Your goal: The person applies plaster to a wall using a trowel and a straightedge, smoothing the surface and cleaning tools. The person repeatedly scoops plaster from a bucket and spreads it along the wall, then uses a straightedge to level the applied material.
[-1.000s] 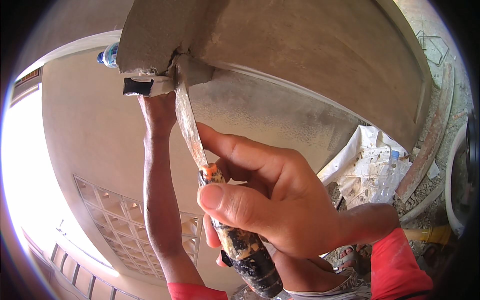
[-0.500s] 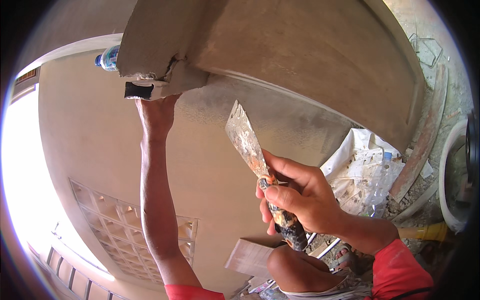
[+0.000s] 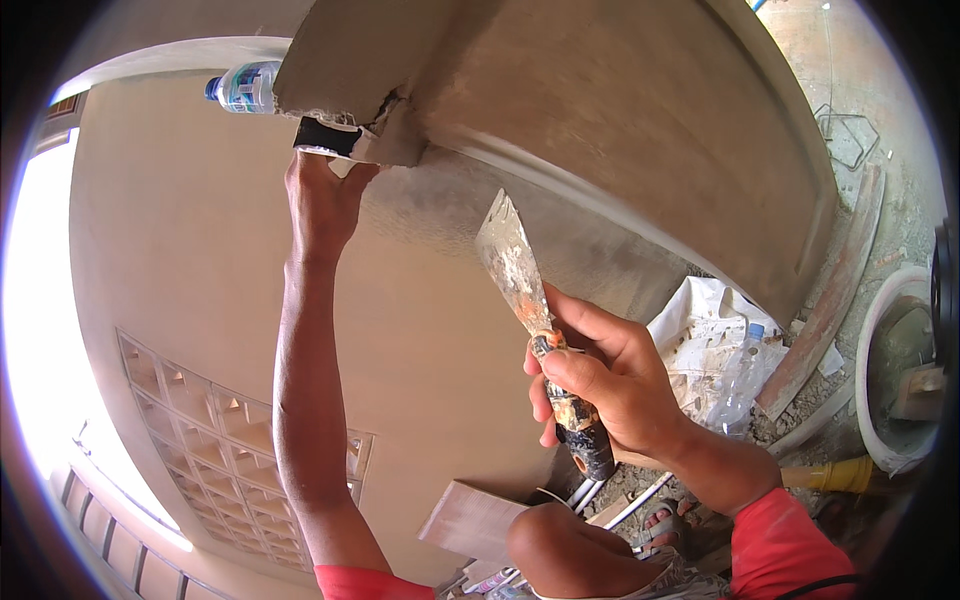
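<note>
My right hand (image 3: 625, 385) grips a putty knife (image 3: 515, 262) by its worn, dark taped handle. Its blade, crusted with dried plaster, points up and slightly left, apart from the wall. With the arm stretched up, my left hand (image 3: 325, 205) is closed at a black piece with white edges (image 3: 328, 138), tight under the broken corner of a plastered ledge (image 3: 390, 45). Part of its fingers is hidden there, and the kind of piece cannot be made out. Grey, damp-looking plaster (image 3: 430, 195) covers the wall beside it.
A plastic bottle (image 3: 248, 88) lies on the ledge. Vent blocks (image 3: 215, 440) pattern the wall at lower left. On the right are a white sack (image 3: 690, 320), another clear bottle (image 3: 738, 380), a wooden plank (image 3: 830, 300) and a round tub (image 3: 880, 330). A tile (image 3: 475, 520) leans near my knee.
The view has shifted a little, and the bottle on the ledge shows more fully. Both hands keep their holds; the putty knife appears slightly farther right.
</note>
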`<action>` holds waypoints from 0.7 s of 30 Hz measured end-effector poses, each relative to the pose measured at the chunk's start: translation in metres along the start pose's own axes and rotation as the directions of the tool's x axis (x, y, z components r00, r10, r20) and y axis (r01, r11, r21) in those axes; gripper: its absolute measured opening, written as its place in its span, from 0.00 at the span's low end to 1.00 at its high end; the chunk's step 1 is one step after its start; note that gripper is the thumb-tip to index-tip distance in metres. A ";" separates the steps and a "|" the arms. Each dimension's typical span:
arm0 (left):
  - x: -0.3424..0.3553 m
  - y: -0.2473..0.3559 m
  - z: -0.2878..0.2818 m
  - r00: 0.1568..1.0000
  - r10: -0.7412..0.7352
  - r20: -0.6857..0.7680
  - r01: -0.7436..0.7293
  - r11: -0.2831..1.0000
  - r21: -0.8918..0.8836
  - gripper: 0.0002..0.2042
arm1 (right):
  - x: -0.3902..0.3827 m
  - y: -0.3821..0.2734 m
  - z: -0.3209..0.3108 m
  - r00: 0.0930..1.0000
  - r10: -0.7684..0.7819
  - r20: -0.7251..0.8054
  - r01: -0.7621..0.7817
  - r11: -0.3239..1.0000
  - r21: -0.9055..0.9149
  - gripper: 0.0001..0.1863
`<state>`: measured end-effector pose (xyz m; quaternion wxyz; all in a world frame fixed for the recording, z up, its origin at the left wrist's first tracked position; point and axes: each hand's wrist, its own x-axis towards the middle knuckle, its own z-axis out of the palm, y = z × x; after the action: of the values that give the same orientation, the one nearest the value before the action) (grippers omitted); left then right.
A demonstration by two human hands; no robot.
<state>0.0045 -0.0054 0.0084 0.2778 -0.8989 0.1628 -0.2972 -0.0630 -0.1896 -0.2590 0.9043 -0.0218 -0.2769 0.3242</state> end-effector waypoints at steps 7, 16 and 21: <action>0.001 0.010 0.002 0.995 -0.105 0.003 0.105 0.992 -0.064 0.31 | -0.009 0.001 -0.005 0.999 0.000 -0.051 0.000 1.000 -0.015 0.31; -0.017 0.019 0.021 0.946 -0.144 -0.290 0.150 0.989 -0.004 0.32 | -0.017 0.006 -0.014 0.998 0.007 -0.069 -0.010 0.999 -0.050 0.32; -0.029 0.017 0.036 0.878 -0.143 -0.457 0.169 0.985 0.017 0.27 | -0.026 0.012 -0.013 0.995 0.015 -0.102 -0.023 0.997 -0.080 0.32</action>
<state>0.0024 0.0090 -0.0383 0.2324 -0.8066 0.1418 -0.5248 -0.0795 -0.1935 -0.2851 0.9125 -0.0777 -0.2432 0.3197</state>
